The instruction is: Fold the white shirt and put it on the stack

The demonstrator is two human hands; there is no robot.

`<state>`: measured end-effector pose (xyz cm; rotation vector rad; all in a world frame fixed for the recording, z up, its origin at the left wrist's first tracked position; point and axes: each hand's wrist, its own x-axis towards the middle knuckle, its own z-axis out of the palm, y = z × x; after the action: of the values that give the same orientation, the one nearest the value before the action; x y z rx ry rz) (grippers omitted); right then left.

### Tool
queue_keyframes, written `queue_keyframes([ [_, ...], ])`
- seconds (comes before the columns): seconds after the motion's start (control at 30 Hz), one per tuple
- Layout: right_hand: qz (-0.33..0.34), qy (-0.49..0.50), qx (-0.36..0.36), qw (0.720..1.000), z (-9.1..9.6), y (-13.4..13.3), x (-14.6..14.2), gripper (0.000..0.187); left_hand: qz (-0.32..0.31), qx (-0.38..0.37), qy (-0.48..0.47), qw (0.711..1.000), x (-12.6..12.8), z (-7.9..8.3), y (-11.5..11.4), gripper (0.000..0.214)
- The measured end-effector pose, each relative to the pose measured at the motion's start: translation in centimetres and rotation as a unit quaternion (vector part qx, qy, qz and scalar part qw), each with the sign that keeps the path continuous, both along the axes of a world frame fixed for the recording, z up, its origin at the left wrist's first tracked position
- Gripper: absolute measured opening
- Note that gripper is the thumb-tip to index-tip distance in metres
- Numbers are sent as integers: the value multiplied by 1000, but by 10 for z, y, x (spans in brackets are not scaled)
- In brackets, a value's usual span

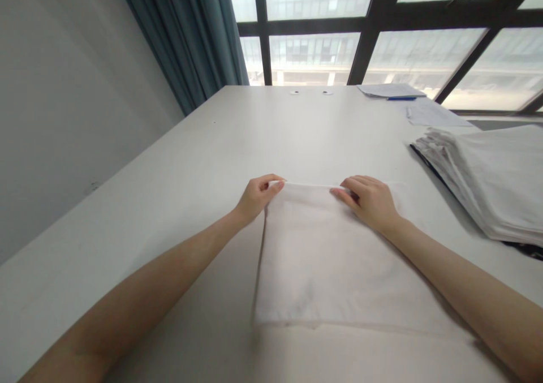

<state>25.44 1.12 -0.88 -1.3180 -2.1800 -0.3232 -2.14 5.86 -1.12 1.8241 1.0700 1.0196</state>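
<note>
- One folded white cloth, a flat rectangle of thin fabric, lay on the near middle of a large white table, with its far folded edge held between both hands.
- The left hand was at the far left corner of the cloth, its fingers curled and closed in a pinch on that corner, the thumb tip resting on the top of the fold.
- The right hand lay palm down on the far edge of the cloth a little right of centre, its fingers bent and pressing on the fold; whether any fabric was caught beneath them could not be told.
- Both bare forearms reached in from the near edge of the view, the right one crossing over the right part of the cloth.
- A stack of folded white cloths sat on the right side of the table, well apart from the hands.
- Loose white papers with a blue pen lay at the far right of the table.
- A teal curtain hung at the far left beside a dark-framed window that ran behind the table.
</note>
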Motion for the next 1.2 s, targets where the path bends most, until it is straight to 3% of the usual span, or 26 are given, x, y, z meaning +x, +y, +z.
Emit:
queue_keyframes([
  [0.2, -7, -10, -16, 1000, 1, 0, -2, 44, 15, 3, 23, 1000, 0, -4, 1, 39],
  [0.47, -91, -72, -162, 980, 13, 7, 4, 48, 95, 16, 34, 995, 2, -8, 3, 33],
  [0.57, -120, -86, -185, 972, 13, 10, 10, 48, 123, 50, 66, 989, 2, -8, 6, 29],
  [0.67, -116, -114, -177, 971, 10, 12, 13, 45, 113, 89, 142, 979, 3, -7, 6, 22],
  [0.8, -105, -144, -143, 974, 3, 11, 10, 41, 122, 203, 249, 939, 5, -7, 0, 24],
  [0.87, -110, -136, -137, 975, 1, 10, 9, 39, 81, 280, 277, 916, 7, -7, -5, 32],
  [0.97, -105, -118, -130, 979, -1, 9, 8, 33, -65, 330, 295, 894, 11, -7, -13, 40],
  [1.07, -93, -111, -127, 981, -1, 9, 7, 27, -151, 303, 333, 880, 14, -5, -19, 46],
  [1.2, -90, -99, -138, 981, -3, 12, 9, 28, -184, 261, 399, 860, 13, -1, -22, 53],
])
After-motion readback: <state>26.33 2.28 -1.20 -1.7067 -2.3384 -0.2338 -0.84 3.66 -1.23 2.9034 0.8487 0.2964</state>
